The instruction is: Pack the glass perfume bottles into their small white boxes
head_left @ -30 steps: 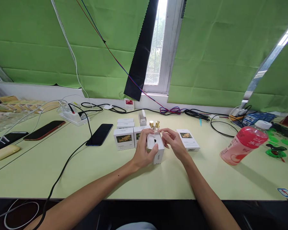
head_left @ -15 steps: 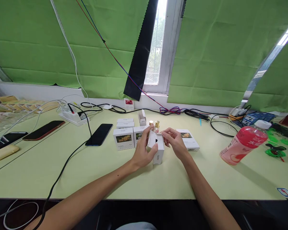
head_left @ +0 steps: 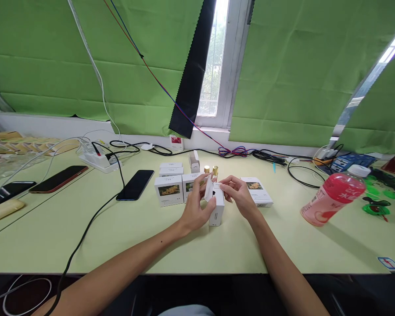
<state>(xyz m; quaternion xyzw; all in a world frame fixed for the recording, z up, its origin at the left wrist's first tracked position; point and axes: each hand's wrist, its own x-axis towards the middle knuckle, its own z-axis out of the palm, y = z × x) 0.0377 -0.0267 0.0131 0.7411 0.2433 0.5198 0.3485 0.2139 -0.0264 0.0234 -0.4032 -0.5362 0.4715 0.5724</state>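
Swung more upright than before, the white cardboard flap [head_left: 209, 188] is still unclosed on the rectangular white carton [head_left: 217, 212] at twelve o'clock, left hand [head_left: 196, 205] gripping it, right hand [head_left: 239, 195] pinching its top.

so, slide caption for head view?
Left hand holds open white cardboard box, right hand at its top, gold cylindrical caps behind.
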